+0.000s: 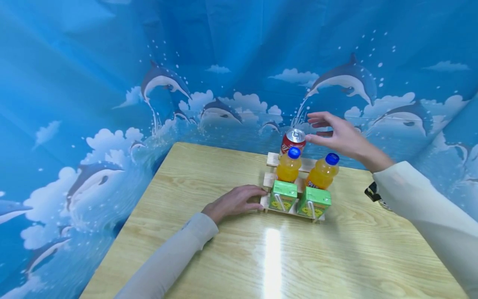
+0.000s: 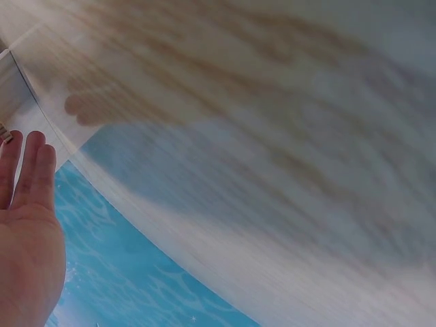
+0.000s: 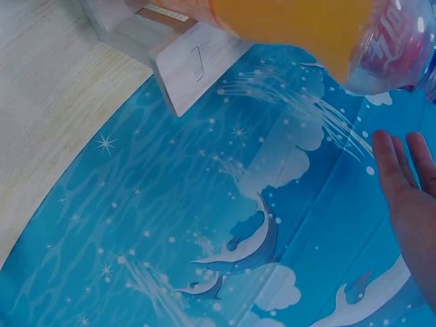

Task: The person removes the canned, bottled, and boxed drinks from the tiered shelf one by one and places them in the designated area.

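A stepped wooden rack (image 1: 274, 158) holds drinks on three levels. On the top step stands a red soda can (image 1: 293, 141). The middle step carries two orange juice bottles (image 1: 288, 167) with blue caps, and the lowest has two green juice boxes (image 1: 284, 190) with straws. My left hand (image 1: 236, 202) rests at the rack's lower left end, its fingertips at the wood; in the left wrist view those fingers (image 2: 42, 174) look straight. Beside the can my right hand (image 1: 341, 135) is raised with its fingers spread, the thumb tip right at the can's rim. Nothing is held in it.
All this stands on a light wooden table (image 1: 209, 174). A blue dolphin-print sheet (image 1: 239, 62) hangs close behind the table's back edge. Right of the rack, partly behind my right sleeve, lies a small black object (image 1: 371, 192).
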### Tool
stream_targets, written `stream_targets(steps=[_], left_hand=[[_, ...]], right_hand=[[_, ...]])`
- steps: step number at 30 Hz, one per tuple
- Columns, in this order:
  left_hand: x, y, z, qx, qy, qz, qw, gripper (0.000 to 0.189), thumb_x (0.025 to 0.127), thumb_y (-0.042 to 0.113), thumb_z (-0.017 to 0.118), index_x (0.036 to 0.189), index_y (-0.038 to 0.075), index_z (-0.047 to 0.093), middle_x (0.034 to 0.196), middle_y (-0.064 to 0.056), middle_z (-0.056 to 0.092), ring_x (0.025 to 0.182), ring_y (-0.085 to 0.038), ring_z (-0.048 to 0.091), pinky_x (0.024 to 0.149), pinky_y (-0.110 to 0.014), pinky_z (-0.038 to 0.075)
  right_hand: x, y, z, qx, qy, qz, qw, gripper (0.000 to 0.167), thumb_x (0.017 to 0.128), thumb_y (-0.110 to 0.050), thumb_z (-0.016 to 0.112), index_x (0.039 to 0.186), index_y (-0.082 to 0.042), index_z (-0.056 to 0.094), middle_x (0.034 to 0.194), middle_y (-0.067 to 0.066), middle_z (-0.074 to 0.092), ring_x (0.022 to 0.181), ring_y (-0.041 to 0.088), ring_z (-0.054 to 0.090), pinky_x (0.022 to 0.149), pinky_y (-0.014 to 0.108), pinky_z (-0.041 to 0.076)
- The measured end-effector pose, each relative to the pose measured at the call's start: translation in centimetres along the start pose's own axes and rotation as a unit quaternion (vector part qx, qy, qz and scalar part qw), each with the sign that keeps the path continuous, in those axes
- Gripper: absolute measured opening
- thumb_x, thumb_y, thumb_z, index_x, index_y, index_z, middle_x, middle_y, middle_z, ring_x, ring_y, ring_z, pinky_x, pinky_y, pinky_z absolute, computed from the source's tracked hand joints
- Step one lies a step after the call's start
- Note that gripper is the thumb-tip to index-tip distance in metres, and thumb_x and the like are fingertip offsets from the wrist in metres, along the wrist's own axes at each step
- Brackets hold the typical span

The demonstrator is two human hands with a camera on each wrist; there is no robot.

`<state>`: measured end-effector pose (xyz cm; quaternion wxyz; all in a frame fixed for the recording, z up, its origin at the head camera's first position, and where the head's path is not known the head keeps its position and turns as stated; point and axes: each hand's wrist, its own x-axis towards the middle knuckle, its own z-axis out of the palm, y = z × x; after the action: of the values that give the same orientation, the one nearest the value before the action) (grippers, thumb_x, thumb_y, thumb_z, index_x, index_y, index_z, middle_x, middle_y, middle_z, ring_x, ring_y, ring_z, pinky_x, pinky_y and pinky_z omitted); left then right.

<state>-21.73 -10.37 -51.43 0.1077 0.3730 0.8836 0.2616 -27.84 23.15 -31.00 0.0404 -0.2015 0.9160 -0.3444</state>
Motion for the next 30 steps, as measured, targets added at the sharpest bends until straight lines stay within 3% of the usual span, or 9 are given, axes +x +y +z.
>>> stream_targets(steps=[17,30], left_hand=[[0.1,-0.2,0.0,0.002,0.002,0.006,1.0000,0.058,0.106,0.042,0.072,0.158,0.019,0.058,0.162,-0.001,0.059,0.152,-0.020,0.054,0.128,-0.039,0.046],[0.1,-0.3,0.1,0.009,0.002,0.007,0.9999,0.058,0.106,0.042,0.071,0.158,0.019,0.058,0.163,-0.001,0.058,0.153,-0.019,0.053,0.129,-0.038,0.045]], right_hand=[[2.1,-0.3,1.2,-0.035,-0.058,0.004,0.9977,0.080,0.103,-0.046,0.076,0.167,-0.013,0.039,0.167,0.018,0.047,0.150,0.044,0.049,0.116,0.068,0.051],[2.9,0.0,2.2,-0.045,-0.084,-0.012,0.9954,0.074,0.104,-0.032,0.076,0.166,-0.009,0.042,0.160,0.022,0.052,0.144,0.045,0.051,0.114,0.069,0.052]])
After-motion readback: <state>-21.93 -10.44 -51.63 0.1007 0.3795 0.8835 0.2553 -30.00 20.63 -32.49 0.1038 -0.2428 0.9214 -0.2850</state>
